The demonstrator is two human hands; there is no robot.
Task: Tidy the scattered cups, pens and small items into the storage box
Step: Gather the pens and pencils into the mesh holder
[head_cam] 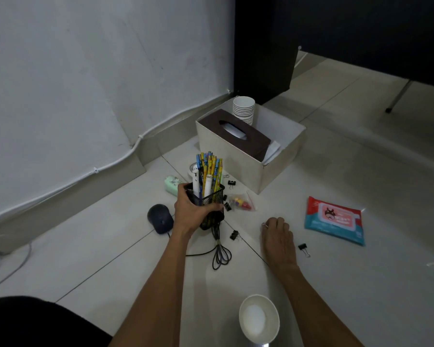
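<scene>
1. The left hand (193, 211) grips the black mesh pen holder (208, 199), with its fingers curled round it. The holder is near the beige cloth storage box (273, 171), but not in it yet.
2. The bright pencils and pens (209, 171) stand tall and loose in the holder. If it tips, they could slide out onto the floor.
3. A brown tissue box (236, 131) and a stack of white paper cups (243, 110) already sit in the storage box. The free space looks small, so the holder could bump them or fall over.
4. A looped black cable (219, 254) lies just below the holder. I think it could snag and get dragged along.
5. The right hand (277, 236) is down at the floor with its fingers curled. Something small and shiny shows at the fingertips. I cannot tell what it is, or if the fingers hold it.
6. The hand hides part of the holder. A white round thing behind the pencils is mostly hidden. The small clear bag of coloured bits (243, 202) is too blurry to name.
</scene>
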